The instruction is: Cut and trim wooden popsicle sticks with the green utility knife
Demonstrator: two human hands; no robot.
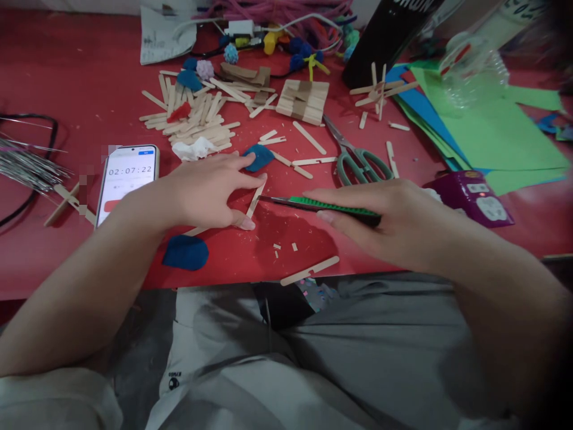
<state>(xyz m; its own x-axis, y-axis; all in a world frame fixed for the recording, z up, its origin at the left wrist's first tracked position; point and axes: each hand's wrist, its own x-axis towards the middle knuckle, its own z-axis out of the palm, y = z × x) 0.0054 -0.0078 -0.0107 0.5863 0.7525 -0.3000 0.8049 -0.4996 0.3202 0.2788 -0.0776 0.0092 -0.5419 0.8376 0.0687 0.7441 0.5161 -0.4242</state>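
Observation:
My right hand (380, 218) grips a box cutter (333, 206) with a green ribbed handle. Its blade points left and its tip touches a wooden craft stick (254, 202) lying on the red tabletop. My left hand (210, 190) pins that stick down, index finger at the far end and thumb at the near end, the other fingers spread. Just beyond the left fingertips lies a blue felt piece (259, 157); another blue piece (185, 252) is below the left wrist. A notched craft stick (310, 270) rests at the table's front edge, near small wood chips (294, 246).
A pile of craft sticks (197, 116) lies behind my left hand. Green-handled scissors (358, 161) are beyond my right hand. A phone (129, 173) shows a timer at left. Coloured paper (470, 125), a purple box (478, 197) and a black bottle (385, 39) stand right.

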